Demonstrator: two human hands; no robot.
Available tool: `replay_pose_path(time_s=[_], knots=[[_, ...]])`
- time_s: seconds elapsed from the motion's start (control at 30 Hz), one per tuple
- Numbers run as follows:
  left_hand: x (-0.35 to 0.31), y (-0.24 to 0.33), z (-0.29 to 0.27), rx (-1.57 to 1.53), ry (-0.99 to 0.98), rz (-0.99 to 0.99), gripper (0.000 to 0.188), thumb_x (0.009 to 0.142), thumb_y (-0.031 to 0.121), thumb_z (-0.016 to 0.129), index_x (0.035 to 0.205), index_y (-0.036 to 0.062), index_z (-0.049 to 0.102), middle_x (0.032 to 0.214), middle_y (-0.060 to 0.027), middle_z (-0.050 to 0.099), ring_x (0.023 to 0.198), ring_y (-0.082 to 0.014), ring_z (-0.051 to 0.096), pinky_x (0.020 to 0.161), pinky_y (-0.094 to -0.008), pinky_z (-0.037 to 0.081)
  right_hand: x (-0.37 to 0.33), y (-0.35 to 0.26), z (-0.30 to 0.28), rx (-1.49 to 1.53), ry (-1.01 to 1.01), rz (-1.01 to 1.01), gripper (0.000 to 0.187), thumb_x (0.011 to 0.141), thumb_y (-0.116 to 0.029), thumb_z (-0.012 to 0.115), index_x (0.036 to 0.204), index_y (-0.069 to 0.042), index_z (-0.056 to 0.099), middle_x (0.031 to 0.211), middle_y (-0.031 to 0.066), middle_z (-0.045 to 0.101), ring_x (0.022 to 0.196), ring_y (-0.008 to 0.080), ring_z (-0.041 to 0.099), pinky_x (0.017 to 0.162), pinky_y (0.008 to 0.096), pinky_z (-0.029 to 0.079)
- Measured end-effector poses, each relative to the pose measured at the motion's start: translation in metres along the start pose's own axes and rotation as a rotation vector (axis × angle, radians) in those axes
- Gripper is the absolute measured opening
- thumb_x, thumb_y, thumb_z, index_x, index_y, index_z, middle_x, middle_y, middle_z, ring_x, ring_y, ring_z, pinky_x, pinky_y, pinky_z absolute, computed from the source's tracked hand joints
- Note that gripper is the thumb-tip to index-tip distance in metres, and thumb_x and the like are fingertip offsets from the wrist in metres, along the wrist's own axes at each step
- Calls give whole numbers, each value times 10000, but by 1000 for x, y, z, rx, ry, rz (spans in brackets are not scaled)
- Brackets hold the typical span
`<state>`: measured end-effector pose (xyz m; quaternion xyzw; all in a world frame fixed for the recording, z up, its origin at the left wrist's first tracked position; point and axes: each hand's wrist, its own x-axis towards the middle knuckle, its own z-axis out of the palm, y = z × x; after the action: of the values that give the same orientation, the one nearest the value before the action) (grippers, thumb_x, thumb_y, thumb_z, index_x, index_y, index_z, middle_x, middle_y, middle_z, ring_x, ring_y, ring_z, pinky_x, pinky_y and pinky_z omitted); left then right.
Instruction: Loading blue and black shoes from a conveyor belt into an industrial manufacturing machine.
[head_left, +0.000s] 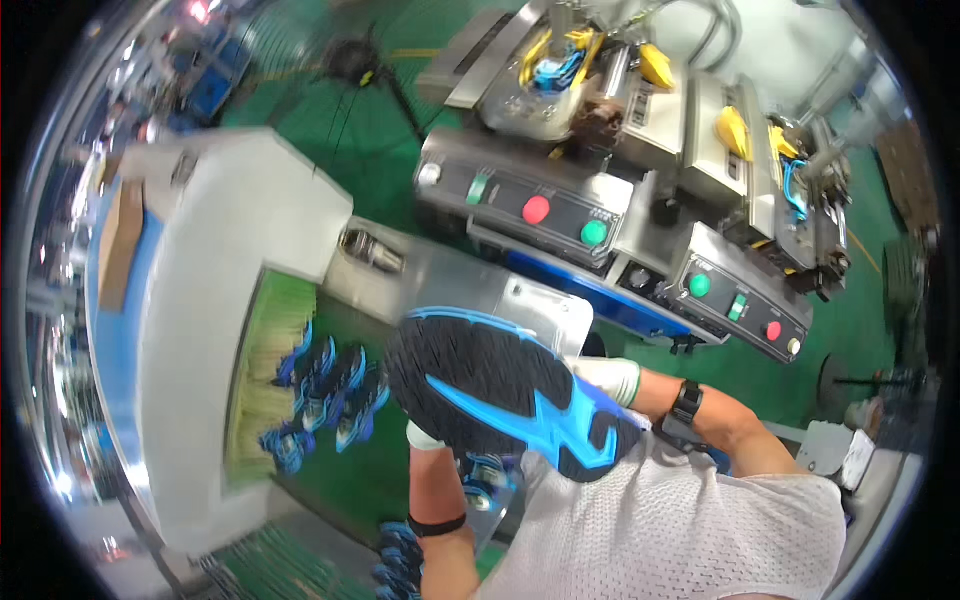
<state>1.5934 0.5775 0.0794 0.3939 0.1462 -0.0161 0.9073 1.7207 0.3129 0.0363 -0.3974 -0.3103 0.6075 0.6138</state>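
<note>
Shoe: black sole w/ blue tread pattern point(505, 392), held up sole-toward-camera, centre of view, in front of person's chest, above conveyor.
Left hand: white glove point(424, 436), at shoe's lower-left edge, mostly hidden behind sole; touching shoe; finger closure — cannot tell. Black band on forearm.
Right hand: white glove point(608, 376), at shoe's right end, behind sole; touching it; fingers hidden, grip — cannot tell. Black wrist device on forearm.
Conveyor: green belt point(262, 372) in white housing, left of shoe; several blue/black shoes point(330, 392) lying on it, more near lower edge.
Machines: steel units w/ control panels point(535, 205), red + green buttons, beyond shoe, upper right.
Floor: green.
</note>
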Motion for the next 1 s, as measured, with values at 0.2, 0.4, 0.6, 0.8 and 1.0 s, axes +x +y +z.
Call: replay_pose_path(time_s=[0.2, 0.4, 0.6, 0.8, 1.0], knots=[[95, 32, 142, 800, -123, 471, 556, 903, 56, 681, 1405, -82, 486, 1364, -174, 588, 1171, -189, 601, 999, -314, 482, -93, -60, -20, 458, 372, -115, 922, 732, -340, 891, 1465, -11, 438, 1370, 109, 589, 1211, 207, 589, 1031, 368, 487], [192, 19, 185, 643, -9, 432, 480, 985, -9, 563, 1440, -82, 430, 1373, -235, 566, 1263, -314, 581, 1073, -392, 481, -180, -128, -27, 535, 651, -445, 984, 639, -251, 951, 1460, -28, 457, 1392, 123, 586, 1250, 272, 589, 1078, 425, 460], [379, 33, 185, 1530, -26, 638, 489, 951, 178, 665, 1374, -26, 529, 1317, -205, 609, 1205, -287, 616, 1019, -363, 484, -223, -97, -74, 542, 723, -648, 884, 718, -61, 853, 1479, 15, 410, 1342, 178, 611, 1148, 301, 657, 950, 440, 568], [515, 15, 185, 1737, 29, 629, 658, 906, 337, 713, 1384, -54, 485, 1305, -294, 578, 1234, -413, 558, 1049, -419, 444, -225, -109, -61, 611, 932, -751, 947, 675, -1, 822, 1504, 6, 364, 1376, 189, 575, 1186, 319, 627, 985, 447, 549], [589, -20, 200, 1855, 256, 491, 849, 741, 422, 840, 1374, 34, 429, 1337, -241, 579, 1183, -408, 602, 1025, -448, 477, -242, -110, -38, 669, 1133, -506, 1022, 614, -102, 872, 1497, 47, 382, 1475, 148, 495, 1286, 267, 527, 1107, 417, 422]])
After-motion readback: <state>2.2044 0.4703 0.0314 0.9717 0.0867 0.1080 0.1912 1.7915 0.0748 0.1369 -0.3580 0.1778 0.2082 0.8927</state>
